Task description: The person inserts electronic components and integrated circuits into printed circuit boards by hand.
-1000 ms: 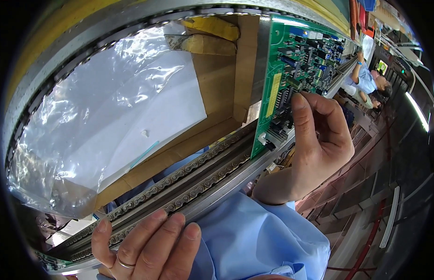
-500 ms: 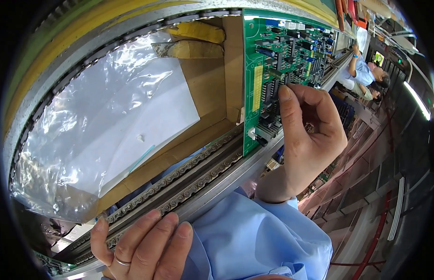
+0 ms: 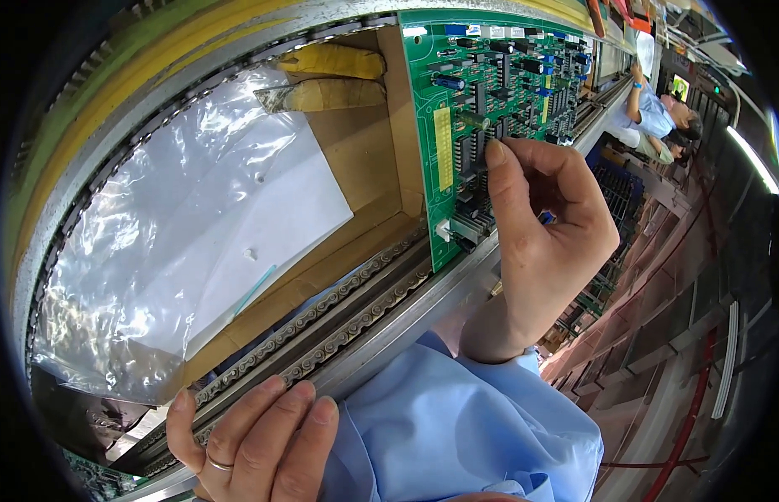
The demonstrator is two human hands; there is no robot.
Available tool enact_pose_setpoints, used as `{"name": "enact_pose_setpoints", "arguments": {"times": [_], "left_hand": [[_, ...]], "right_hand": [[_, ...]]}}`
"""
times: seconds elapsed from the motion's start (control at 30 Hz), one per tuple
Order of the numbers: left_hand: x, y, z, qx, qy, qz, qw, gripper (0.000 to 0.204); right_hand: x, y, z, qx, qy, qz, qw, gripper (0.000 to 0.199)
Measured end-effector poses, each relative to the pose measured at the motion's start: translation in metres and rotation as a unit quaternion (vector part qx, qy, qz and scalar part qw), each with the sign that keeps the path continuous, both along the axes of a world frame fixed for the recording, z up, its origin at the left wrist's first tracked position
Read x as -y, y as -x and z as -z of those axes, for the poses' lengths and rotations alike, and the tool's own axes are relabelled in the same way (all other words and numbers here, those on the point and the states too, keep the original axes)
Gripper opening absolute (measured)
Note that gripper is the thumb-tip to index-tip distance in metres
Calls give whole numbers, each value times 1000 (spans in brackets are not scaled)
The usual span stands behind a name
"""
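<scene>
A green circuit board point(image 3: 440, 63), crowded with chips, capacitors and a yellow connector strip, lies across the conveyor rails. Over its near part, my right hand point(image 3: 553, 197) has thumb and index finger pinched together among the black chips. Whatever sits between those fingertips is hidden. My left hand point(image 3: 256, 443), with a ring on one finger, lies with fingers stretched over the near metal rail point(image 3: 381, 356), beside the roller chain point(image 3: 322, 353). Nothing shows in it.
Left of the board is a cardboard box point(image 3: 356, 159) holding a clear plastic bag point(image 3: 113, 309), a white sheet point(image 3: 297, 201) and two yellow-wrapped tools point(image 3: 335, 94). A far chain point(image 3: 147, 130) borders it. Another person point(image 3: 655, 117) works farther down the line at right.
The circuit board appears somewhat farther left, and my right hand has moved slightly left with it, still pinched. The view has shifted a little. My left hand stays on the rail.
</scene>
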State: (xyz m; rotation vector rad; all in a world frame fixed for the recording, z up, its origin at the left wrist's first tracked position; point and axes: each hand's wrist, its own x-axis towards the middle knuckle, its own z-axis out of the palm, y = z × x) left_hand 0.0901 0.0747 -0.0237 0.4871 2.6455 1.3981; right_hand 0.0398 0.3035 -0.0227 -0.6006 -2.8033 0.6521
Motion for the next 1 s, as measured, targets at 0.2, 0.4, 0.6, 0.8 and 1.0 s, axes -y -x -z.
{"name": "enact_pose_setpoints", "arguments": {"times": [0.2,0.4,0.6,0.8,1.0], "left_hand": [[2,1,-3,11,23,17,1000,5],[4,0,-6,5,49,36,998,8],[0,1,-8,27,48,47,997,10],[-1,2,-10,26,48,46,997,10],[-2,2,-8,18,49,40,998,11]], "right_hand": [[-4,1,0,-8,2,12,1000,10],[-4,2,0,3,-4,12,1000,11],[-9,2,-1,3,-26,-7,1000,7],[-13,3,-1,-5,-41,-25,999,7],[-11,4,-1,-8,-51,-27,998,7]]}}
